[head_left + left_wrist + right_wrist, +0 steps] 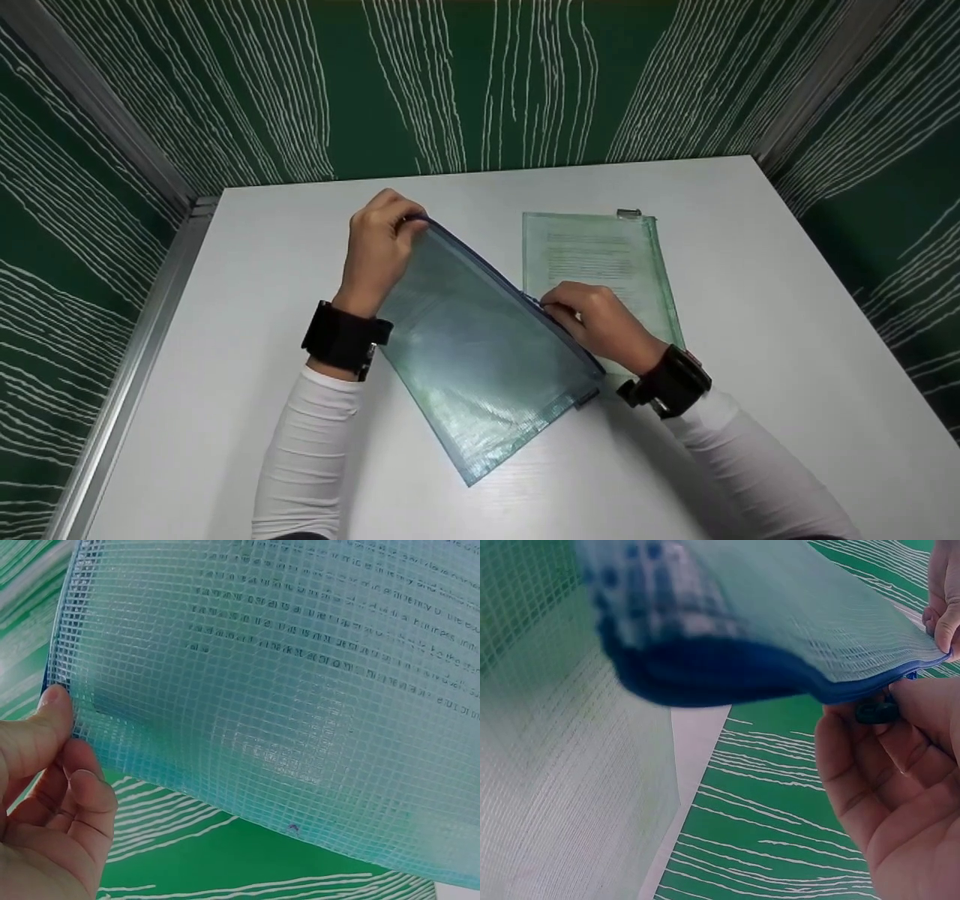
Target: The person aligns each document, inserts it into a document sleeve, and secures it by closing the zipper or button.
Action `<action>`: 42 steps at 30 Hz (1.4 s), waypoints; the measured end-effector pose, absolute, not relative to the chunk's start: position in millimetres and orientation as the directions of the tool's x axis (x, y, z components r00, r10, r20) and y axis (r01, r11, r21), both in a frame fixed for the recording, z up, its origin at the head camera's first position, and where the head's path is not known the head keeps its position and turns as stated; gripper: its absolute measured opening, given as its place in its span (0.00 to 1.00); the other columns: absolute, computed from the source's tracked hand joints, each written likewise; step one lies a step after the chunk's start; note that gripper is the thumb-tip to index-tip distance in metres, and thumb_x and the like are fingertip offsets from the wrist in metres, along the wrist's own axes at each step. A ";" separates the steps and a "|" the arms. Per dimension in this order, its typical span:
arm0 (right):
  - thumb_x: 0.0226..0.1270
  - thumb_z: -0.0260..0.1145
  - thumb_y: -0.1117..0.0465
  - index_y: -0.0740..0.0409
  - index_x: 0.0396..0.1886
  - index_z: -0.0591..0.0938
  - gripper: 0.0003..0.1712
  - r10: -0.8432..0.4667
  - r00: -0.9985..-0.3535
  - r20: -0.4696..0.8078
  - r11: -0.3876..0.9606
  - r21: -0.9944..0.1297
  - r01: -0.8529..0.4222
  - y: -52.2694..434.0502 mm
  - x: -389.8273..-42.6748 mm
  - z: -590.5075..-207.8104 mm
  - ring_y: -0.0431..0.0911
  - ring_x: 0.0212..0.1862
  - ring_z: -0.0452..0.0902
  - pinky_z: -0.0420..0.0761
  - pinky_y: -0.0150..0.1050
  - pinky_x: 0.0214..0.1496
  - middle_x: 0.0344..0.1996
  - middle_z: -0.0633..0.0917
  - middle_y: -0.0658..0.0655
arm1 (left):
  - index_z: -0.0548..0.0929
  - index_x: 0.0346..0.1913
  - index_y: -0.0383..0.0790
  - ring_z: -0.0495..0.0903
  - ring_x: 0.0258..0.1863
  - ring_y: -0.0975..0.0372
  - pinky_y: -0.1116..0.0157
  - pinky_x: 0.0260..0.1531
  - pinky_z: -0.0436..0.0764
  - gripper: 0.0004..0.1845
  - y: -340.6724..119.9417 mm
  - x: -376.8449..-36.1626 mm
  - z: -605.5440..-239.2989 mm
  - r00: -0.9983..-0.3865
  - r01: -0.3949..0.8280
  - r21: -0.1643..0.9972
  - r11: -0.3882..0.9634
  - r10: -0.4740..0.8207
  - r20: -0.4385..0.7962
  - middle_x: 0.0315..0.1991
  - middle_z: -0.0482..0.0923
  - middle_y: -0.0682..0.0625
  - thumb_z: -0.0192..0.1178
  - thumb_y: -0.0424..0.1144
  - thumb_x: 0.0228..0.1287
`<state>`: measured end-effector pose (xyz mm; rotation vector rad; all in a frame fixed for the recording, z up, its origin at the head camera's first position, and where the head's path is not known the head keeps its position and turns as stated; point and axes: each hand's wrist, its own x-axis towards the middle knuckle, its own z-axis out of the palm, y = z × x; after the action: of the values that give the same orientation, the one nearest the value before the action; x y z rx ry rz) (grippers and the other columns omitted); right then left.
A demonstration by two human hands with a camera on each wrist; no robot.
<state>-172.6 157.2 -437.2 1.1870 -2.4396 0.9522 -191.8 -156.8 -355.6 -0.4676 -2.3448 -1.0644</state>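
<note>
A blue translucent mesh zipper pouch (pixel 480 345) is held tilted over the table, its dark blue zipper edge (pixel 727 682) facing up and to the right. My left hand (pixel 379 247) pinches the pouch's upper corner between thumb and fingers. Partway along the zipper, my right hand (pixel 600 322) pinches the dark zipper pull (pixel 877 712). Lines of print show through the mesh in the left wrist view, where the left hand (pixel 56 795) grips the edge. Beyond the right hand lies a green mesh pouch (pixel 592 240), partly hidden by that hand and the blue pouch.
The white table (pixel 750 300) carries both pouches. A printed sheet shows through the green pouch, which has a tab (pixel 629 214) at its top edge. Green walls (pixel 390 90) with white lines stand at the back and sides. Black bands circle both wrists.
</note>
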 end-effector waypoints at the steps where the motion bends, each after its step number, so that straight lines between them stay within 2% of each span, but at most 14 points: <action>1: 0.68 0.69 0.75 0.63 0.39 0.87 0.07 -0.601 -0.629 0.493 0.449 -0.443 -0.776 157.4 -172.6 -437.3 0.44 0.35 0.84 0.82 0.40 0.34 0.35 0.89 0.56 | 0.88 0.40 0.30 0.82 0.40 0.53 0.58 0.43 0.82 0.05 -157.1 -191.8 -355.5 -0.808 0.499 0.594 0.631 0.093 0.581 0.37 0.80 0.41 0.67 0.31 0.68; 12: 0.68 0.68 0.75 0.62 0.39 0.87 0.06 -0.598 -0.644 0.476 0.459 -0.455 -0.763 155.6 -170.9 -437.0 0.43 0.35 0.84 0.83 0.40 0.35 0.35 0.89 0.55 | 0.89 0.39 0.31 0.82 0.40 0.54 0.58 0.44 0.82 0.04 -157.1 -192.2 -356.4 -0.820 0.473 0.612 0.634 0.062 0.569 0.37 0.81 0.42 0.67 0.30 0.68; 24: 0.67 0.70 0.75 0.62 0.37 0.87 0.06 -0.600 -0.611 0.516 0.437 -0.428 -0.791 156.9 -170.0 -438.8 0.43 0.35 0.84 0.83 0.41 0.35 0.33 0.89 0.55 | 0.88 0.38 0.30 0.82 0.40 0.52 0.57 0.44 0.81 0.03 -164.3 -191.1 -356.4 -0.803 0.456 0.607 0.651 0.006 0.596 0.37 0.81 0.39 0.65 0.27 0.69; 42: 0.66 0.70 0.77 0.62 0.37 0.87 0.08 -0.590 -0.629 0.506 0.455 -0.435 -0.777 167.6 -168.8 -448.3 0.44 0.34 0.85 0.84 0.41 0.35 0.33 0.89 0.55 | 0.87 0.37 0.31 0.81 0.38 0.51 0.58 0.40 0.78 0.02 -178.7 -193.4 -360.5 -0.794 0.418 0.617 0.667 -0.062 0.605 0.36 0.81 0.39 0.66 0.27 0.68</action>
<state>-168.8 167.6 -448.3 1.1728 -2.4265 0.9444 -193.4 -178.7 -360.5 -0.2734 -2.2810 -1.0458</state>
